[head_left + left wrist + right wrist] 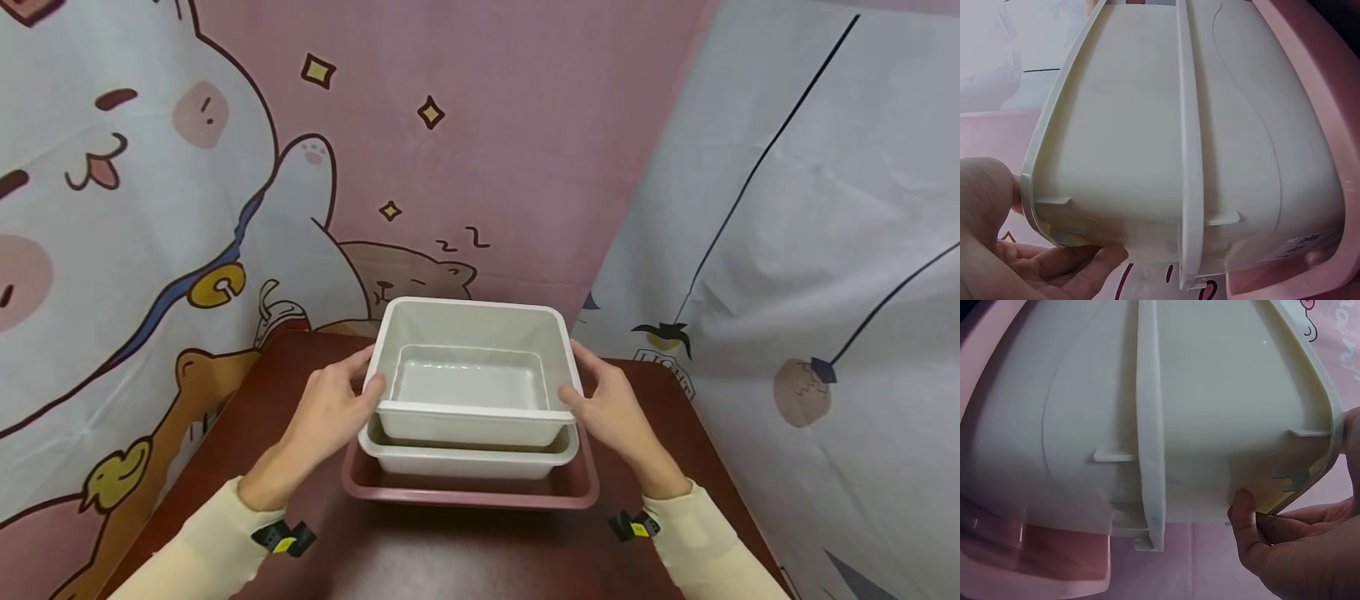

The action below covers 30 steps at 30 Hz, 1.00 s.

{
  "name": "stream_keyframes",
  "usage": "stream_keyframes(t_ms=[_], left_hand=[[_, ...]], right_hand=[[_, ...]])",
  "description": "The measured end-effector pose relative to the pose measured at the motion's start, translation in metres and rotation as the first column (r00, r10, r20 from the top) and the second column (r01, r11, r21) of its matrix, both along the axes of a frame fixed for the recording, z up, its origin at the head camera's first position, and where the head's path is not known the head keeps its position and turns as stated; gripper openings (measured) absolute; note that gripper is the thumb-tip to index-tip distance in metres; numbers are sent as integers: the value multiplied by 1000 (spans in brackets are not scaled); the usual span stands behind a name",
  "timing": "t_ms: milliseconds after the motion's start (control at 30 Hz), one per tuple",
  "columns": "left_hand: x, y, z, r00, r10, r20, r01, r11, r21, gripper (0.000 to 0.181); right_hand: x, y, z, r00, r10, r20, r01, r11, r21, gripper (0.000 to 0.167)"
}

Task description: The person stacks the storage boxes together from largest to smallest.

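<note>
Both hands grip a white plastic basin by its two short sides. My left hand has its thumb over the left rim, with the fingers under it on the outer wall. On the right rim my right hand holds in the same way. This basin sits partly inside a second white basin, which in turn lies in a larger pink basin. In the left wrist view the fingertips press the upper basin's outside wall. The right wrist view shows the rims of the two white basins apart.
The stack stands on a dark red-brown table. Behind it hangs a pink and white cartoon-print cloth, and a white cloth hangs along the right side. Small black devices are strapped at both wrists.
</note>
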<state>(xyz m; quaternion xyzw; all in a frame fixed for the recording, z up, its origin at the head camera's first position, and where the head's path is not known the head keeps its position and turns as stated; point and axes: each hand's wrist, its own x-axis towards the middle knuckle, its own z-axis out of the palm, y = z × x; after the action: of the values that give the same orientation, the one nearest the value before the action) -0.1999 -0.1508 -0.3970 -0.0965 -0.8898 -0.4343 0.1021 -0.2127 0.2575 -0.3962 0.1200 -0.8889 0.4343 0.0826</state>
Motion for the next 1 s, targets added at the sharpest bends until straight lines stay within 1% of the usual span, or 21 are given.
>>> stream_keyframes(t_ms=[267,500,633,800,1000], left_hand=[[0,1,-6,1000,-17,1,17,1000,6,59],[-3,1,-10,1000,-8,-9,8,1000,-4,58],[-2,2,-12,1000,-9,-18,8,1000,-18,58],[0,2,-13,1000,-14,-8,14,1000,-16,59],[0,3,-15,1000,-3,-11,3,1000,-22,58]], right_hand=[[1,1,-3,1000,-10,13,10,1000,24,79],[1,2,-6,999,-15,31,14,999,34,80],[0,3,-9,1000,-12,25,11,999,44,81],[0,3,-12,1000,-19,20,18,998,60,81],[0,3,-14,1000,-18,21,16,998,58,81]])
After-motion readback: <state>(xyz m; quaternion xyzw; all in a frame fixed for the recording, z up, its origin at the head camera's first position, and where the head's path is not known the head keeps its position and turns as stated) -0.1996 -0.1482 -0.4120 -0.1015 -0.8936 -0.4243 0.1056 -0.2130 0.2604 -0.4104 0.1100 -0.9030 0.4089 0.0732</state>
